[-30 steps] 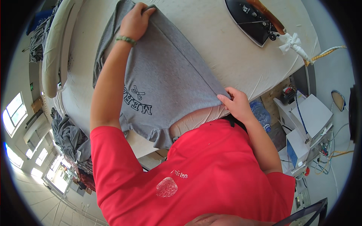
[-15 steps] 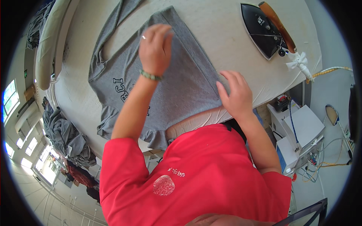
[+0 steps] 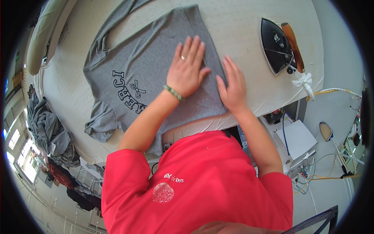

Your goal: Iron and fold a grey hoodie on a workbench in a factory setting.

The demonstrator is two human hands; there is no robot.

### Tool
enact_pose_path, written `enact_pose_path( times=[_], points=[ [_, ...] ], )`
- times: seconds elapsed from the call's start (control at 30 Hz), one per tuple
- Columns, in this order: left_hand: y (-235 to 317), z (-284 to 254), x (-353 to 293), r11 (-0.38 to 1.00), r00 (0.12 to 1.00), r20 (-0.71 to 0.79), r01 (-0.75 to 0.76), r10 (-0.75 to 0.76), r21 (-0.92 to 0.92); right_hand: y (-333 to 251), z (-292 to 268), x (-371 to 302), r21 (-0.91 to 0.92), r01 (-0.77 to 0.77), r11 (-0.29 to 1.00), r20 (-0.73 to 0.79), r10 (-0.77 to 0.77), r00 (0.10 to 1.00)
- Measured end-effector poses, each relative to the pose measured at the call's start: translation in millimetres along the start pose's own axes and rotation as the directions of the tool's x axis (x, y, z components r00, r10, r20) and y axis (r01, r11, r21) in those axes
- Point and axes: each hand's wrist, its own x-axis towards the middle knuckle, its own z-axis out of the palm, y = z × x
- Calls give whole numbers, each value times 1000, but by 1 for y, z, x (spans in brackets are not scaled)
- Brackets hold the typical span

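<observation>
Head view: your 2 hands lie flat on the grey T-shirt [image 3: 148, 74], which is spread on the padded white worktop [image 3: 237, 23]. Your left hand [image 3: 188, 70] presses palm-down on the shirt's middle, fingers spread wide and pointing away from you, gripping nothing; a ring sits on 1 finger and a green bead bracelet [image 3: 173, 93] circles the wrist. Your right hand [image 3: 232, 84] rests just beside it, also open and flat, over the shirt's right edge where cloth meets worktop. With both palms down and nothing pinched, the hands look placed to hold the fabric smooth against the pad.

The shirt lies with its dark lettering and small bow motif left of your left hand, facing up. 1 sleeve bunches at the shirt's lower left corner, and the other trails off past its upper left. Part of the shirt hangs over the worktop's near edge toward your red top [image 3: 198, 183].

Right of the shirt, well apart from it, a dark iron [image 3: 277, 45] with a brown handle lies tipped on its side, soleplate off the cloth. Far left of the shirt, below the worktop, grey garments [image 3: 48, 132] are heaped.
</observation>
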Motion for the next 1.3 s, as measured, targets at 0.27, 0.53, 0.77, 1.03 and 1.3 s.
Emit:
enact_pose_path(
  times=[0.27, 0.53, 0.77, 1.03, 1.3],
  points=[
    [6, 0, -10, 997, 996, 83, 2, 5, -82, -22, -31, -97, -39, -576, 817, 197, 571, 797],
    [76, 20, -71, 986, 986, 153, -40, 64, -160, -26, -45, -87, -183, -550, 815, 299, 579, 759],
    [79, 20, -118, 999, 996, 85, -23, 27, -49, -42, 3, -11, 10, 305, 952, 127, -304, 944],
    [-1, -51, -341, 558, 500, -514, 828, -697, 49, -10, 36, -18, -186, 468, 864, 256, -417, 872],
    [47, -49, -376, -122, -139, -5, 885, -990, -450, -6, 38, -21, -231, 543, 807, 233, -496, 837]
  ],
)
